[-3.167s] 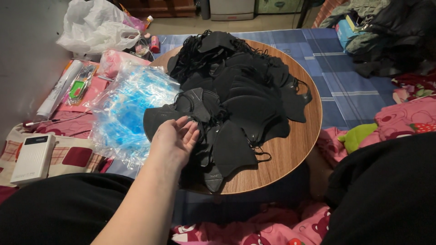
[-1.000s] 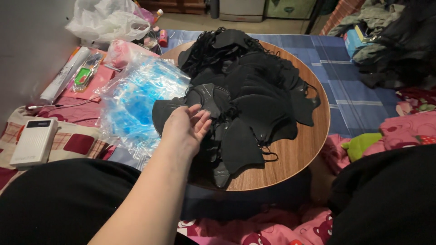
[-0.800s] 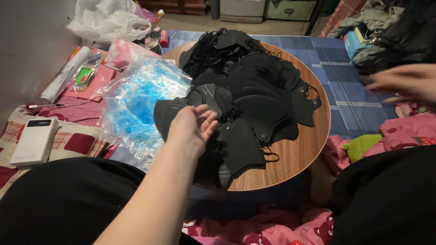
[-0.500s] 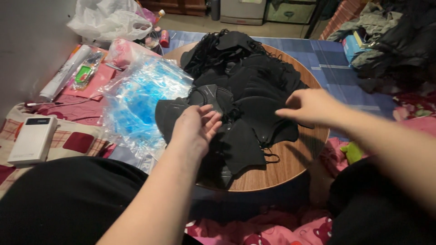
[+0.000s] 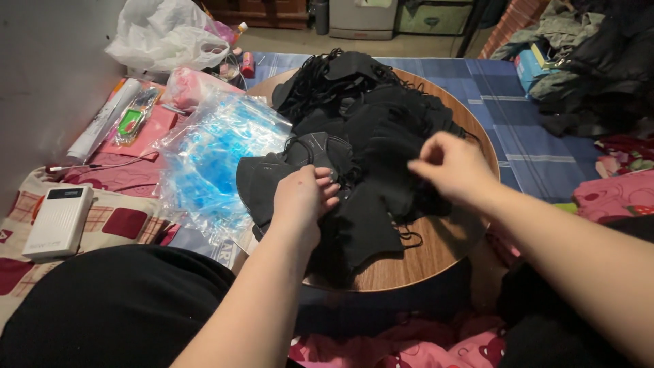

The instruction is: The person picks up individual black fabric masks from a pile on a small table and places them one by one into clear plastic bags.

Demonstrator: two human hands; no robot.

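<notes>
A heap of black face masks (image 5: 368, 123) covers most of a round wooden table (image 5: 436, 252). My left hand (image 5: 303, 197) rests palm down on a small stack of the masks at the heap's near left edge, fingers together and pressing on them. My right hand (image 5: 453, 167) hovers over the heap's right side with thumb and fingertips pinched at a black mask; whether it has a firm hold is unclear.
A crinkled bag of blue-tinted plastic (image 5: 218, 157) lies left of the table. A white power bank (image 5: 58, 221) sits on a checked cloth at far left. A white plastic bag (image 5: 167, 37), pink packets (image 5: 139, 126) and dark clothes (image 5: 593, 68) ring the table.
My right hand came in from the right and reached down onto the mask heap. My left hand stayed on the stack at the left edge.
</notes>
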